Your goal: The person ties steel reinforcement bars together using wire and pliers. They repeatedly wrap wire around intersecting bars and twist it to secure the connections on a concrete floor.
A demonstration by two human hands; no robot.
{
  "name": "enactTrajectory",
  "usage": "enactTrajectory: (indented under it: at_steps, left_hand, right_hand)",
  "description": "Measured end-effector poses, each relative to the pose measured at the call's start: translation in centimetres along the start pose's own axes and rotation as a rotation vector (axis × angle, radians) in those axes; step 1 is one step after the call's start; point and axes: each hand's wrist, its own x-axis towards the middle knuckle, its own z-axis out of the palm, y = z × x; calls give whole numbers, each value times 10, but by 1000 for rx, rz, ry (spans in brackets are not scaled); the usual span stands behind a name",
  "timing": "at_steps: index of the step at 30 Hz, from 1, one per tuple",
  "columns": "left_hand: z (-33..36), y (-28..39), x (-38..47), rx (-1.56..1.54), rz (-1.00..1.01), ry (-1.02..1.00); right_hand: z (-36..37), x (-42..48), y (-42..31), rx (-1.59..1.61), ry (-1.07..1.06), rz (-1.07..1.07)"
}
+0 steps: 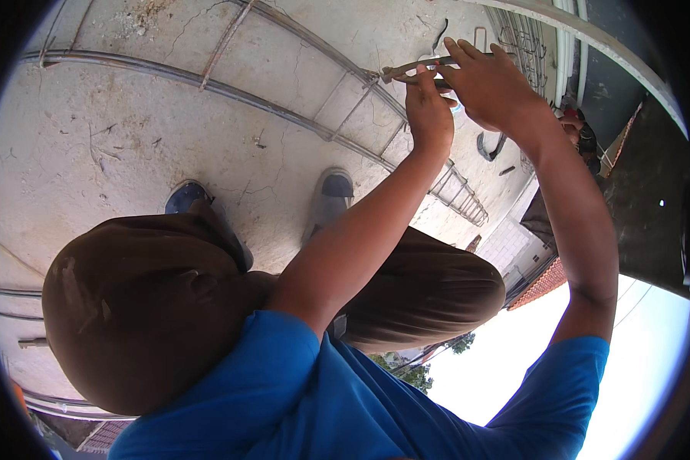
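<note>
A pair of metal pincers (pixel 399 70) reaches leftward from my hands, its jaws at a stirrup joint of a long steel rebar cage (pixel 290 116). My left hand (pixel 431 115) has its fingers around the lower handle near the jaws. Across the upper handle lies my right hand (pixel 489 86), its fingers partly spread and its thumb near the left fingertips. Thin wire shows beside the jaws. The cage runs diagonally over the cracked concrete floor (pixel 144 138) and narrows from view toward the right. My palms are hidden.
My shoes (pixel 336 187) stand beside the cage. More rebar frames (pixel 514 43) and pale pipes (pixel 563 52) lie at the upper right. A curved dark strip (pixel 491 148) is on the floor. Part of another person (pixel 578 129) shows past my right forearm. Further bars (pixel 11 291) lie at the left.
</note>
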Motion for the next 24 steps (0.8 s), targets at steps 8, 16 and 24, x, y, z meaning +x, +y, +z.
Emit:
enactTrajectory:
  at_steps: [8,16,24]
  left_hand:
    - [5,3,-2,-16,1,73]
    - [-1,2,1,8,-120,27]
    - [-24,-7,1,250,-168,184]
  right_hand:
    - [-3,0,0,-203,56,-32]
    - [3,2,-3,-173,66,-57]
    - [12,14,2,-123,121,-109]
